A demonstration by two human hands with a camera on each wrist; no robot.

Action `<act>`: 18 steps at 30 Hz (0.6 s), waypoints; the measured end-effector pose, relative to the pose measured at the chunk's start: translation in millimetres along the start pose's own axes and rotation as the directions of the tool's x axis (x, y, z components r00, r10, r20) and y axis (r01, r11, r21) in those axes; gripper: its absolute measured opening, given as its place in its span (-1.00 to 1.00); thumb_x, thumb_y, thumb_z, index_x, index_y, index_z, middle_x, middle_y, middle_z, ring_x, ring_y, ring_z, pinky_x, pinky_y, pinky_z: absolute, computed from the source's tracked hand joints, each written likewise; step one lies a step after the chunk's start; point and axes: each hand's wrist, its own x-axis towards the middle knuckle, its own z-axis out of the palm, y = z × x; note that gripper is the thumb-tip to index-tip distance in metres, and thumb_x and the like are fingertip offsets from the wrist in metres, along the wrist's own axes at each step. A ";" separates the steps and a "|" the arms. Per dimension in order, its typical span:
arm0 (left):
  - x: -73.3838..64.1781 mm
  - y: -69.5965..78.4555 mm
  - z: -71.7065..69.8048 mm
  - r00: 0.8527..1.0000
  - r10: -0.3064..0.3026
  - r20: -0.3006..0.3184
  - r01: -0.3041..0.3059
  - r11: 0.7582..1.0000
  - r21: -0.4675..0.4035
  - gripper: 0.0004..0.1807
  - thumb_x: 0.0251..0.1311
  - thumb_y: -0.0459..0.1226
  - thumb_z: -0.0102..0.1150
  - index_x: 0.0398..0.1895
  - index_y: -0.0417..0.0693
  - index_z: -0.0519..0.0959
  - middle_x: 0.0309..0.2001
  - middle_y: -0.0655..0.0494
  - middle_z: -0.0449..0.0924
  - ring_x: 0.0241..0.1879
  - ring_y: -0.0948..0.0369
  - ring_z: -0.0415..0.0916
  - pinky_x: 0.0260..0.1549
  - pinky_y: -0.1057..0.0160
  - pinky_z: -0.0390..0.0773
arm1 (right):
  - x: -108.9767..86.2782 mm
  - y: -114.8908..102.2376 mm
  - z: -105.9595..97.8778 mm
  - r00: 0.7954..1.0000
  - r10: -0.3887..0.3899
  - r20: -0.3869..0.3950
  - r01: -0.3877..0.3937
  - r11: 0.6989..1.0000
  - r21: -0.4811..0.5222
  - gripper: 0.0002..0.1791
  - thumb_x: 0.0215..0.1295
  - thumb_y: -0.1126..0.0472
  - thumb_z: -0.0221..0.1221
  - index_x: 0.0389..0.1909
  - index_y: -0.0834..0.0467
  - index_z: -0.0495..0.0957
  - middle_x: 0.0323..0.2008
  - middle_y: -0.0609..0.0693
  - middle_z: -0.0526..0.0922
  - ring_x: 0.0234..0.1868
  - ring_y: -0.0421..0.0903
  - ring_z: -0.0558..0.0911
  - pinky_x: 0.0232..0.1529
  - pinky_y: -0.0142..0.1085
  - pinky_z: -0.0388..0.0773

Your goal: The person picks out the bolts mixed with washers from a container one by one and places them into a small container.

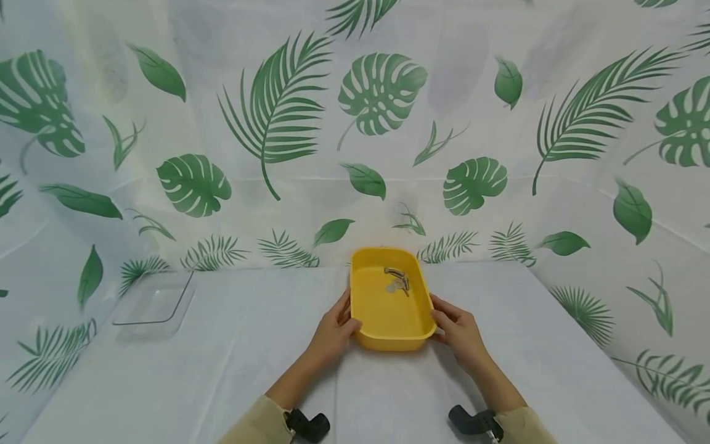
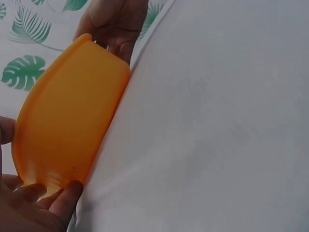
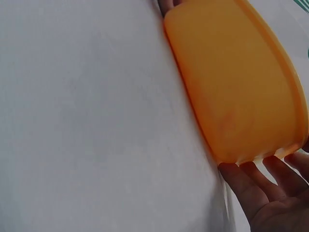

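- Left hand [image 1: 334, 328], right hand [image 1: 460, 328]: fingers curled round yellow tray [image 1: 383, 317], near surface's [image 1: 249, 370] far edge.
- Inside: small metal pieces [image 1: 395, 272], possibly bolts.
- Clear container [image 1: 180, 304], far-left corner.

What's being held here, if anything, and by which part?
The yellow tray, by its two long sides: left hand on one, right hand on the other.

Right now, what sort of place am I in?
Probably a makeshift filming booth: leaf-printed sheeting backs and flanks a white-covered table, and black devices are worn at both wrists.
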 end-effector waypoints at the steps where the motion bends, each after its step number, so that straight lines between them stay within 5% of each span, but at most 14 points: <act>1: -1.1 -0.7 -3.3 1.000 0.000 -0.004 0.000 1.000 0.002 -0.17 0.34 -0.35 0.03 0.64 -0.05 -0.04 0.62 -0.04 0.04 0.54 0.02 0.18 0.39 0.04 0.34 | 0.3 -0.7 2.9 1.000 -0.006 0.009 0.006 1.000 0.007 -0.44 0.56 0.14 -0.01 0.52 0.10 0.27 0.51 0.16 0.31 0.39 0.17 0.49 -0.03 -0.29 0.72; 18: -21.1 -8.6 -53.5 0.998 -0.033 -0.049 0.032 0.999 -0.025 -0.18 0.35 -0.38 0.02 0.64 0.09 -0.01 0.61 0.04 0.10 0.51 0.00 0.25 0.26 0.06 0.54 | 2.2 -12.7 52.7 0.994 -0.084 0.070 0.075 0.990 0.122 -0.46 0.54 0.19 0.01 0.49 0.12 0.32 0.48 0.15 0.37 0.34 0.16 0.53 -0.05 -0.24 0.74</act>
